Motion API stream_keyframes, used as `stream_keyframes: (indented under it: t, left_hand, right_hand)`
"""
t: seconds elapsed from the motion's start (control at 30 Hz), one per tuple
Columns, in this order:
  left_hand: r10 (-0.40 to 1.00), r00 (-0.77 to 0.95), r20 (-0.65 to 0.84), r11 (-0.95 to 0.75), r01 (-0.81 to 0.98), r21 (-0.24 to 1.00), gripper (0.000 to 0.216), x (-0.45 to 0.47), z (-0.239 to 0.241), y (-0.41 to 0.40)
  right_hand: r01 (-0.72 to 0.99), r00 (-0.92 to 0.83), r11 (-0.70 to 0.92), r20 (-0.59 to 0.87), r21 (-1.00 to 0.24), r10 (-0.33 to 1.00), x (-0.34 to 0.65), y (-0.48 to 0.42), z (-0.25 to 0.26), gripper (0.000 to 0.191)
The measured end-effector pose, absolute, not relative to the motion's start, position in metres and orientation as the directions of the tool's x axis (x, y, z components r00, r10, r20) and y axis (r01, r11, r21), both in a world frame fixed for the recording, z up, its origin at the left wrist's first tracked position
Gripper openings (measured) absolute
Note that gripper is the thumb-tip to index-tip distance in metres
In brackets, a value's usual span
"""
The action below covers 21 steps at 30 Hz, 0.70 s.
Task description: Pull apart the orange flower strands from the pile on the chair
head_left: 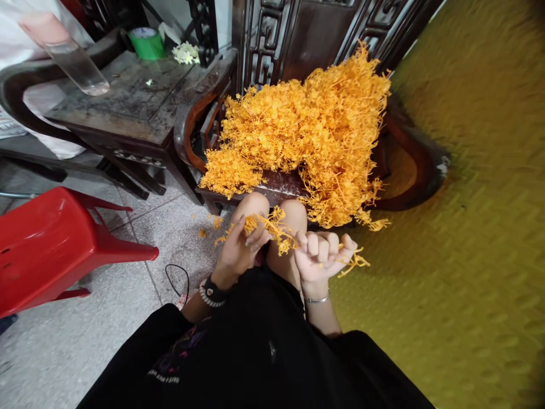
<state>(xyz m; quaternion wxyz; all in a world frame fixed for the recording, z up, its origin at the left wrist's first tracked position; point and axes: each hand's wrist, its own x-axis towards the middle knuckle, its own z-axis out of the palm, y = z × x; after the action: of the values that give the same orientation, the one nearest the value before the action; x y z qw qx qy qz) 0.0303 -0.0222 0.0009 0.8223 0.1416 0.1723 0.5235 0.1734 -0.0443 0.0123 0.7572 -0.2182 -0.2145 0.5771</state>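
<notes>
Both hands are closed on one orange sprig (279, 233) stretched between them, left hand (238, 250) pinching one end, right hand (321, 253) fisted round the other, just below the orange pile (315, 130) on the chair (281, 184).

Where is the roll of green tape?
In the head view, the green tape roll sits at the upper left on the dark wooden table, beside some small white flowers and far from both hands.
</notes>
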Motion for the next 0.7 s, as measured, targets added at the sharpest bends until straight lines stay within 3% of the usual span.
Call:
stream_keyframes:
  t: [0.17,0.3,0.4,0.5,0.63,0.7]
  left_hand:
    - [0.983,0.132,-0.131,0.186,-0.746,0.640,0.039,0.032,-0.002,-0.020]
    - [0.995,0.033,-0.091,0.092,-0.613,0.785,0.033,0.029,-0.012,-0.024]
    - [0.996,0.079,-0.027,0.060,-0.449,0.891,0.034,0.023,-0.016,-0.022]
    - [0.980,0.197,0.023,0.031,-0.265,0.964,0.036,0.017,-0.013,-0.018]
    - [0.938,0.346,0.005,0.069,-0.200,0.977,0.034,0.013,-0.007,-0.012]
    - [0.931,0.365,-0.015,0.103,-0.222,0.970,0.033,0.012,-0.007,-0.009]
  right_hand:
    - [-0.722,0.141,0.131,0.040,-0.680,0.989,0.176,-0.046,0.007,0.071]
    - [-0.436,-0.014,0.034,0.045,-0.899,0.999,0.189,-0.046,0.004,0.058]
    - [-0.097,-0.174,-0.082,-0.064,-0.992,0.983,0.197,-0.046,0.004,0.032]
    - [0.121,-0.261,-0.164,-0.191,-0.979,0.946,0.193,-0.043,0.003,0.030]
    - [0.350,-0.165,-0.057,-0.121,-0.935,0.979,0.178,-0.036,-0.005,0.027]
    - [0.377,-0.165,-0.036,-0.105,-0.926,0.981,0.173,-0.034,-0.010,0.028]
